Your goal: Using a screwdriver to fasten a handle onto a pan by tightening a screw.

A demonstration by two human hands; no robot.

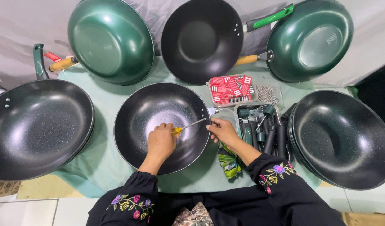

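At the centre of the frame a black speckled pan [161,125] sits on a green cloth [104,163], and both hands are at work inside its right rim. The left hand [161,140] is curled shut around the yellow handle of a screwdriver [188,125], whose thin shaft runs up and to the right toward the rivet holes in the pan wall. The right hand [221,130] rests on the rim just beside the tip, fingers pinched together as if steadying something small there, though what they pinch is too small to tell. A short metal stub [214,110] pokes out just outside the rim at that spot. It looks like the fastening step at the pan's handle mount is in hand; the turn calls for keeping the tip seated square in the screw while the other hand holds the fitting firm. To the right of centre, a clear tray [232,90] holds red and white paper tags, with a small heap of silvery screws [266,93] next to it. Below that, a second tray [259,125] holds dark green and black handles lying close together. Other pans ring the work: green ones upturned along the top, black ones at far left and stacked at far right.
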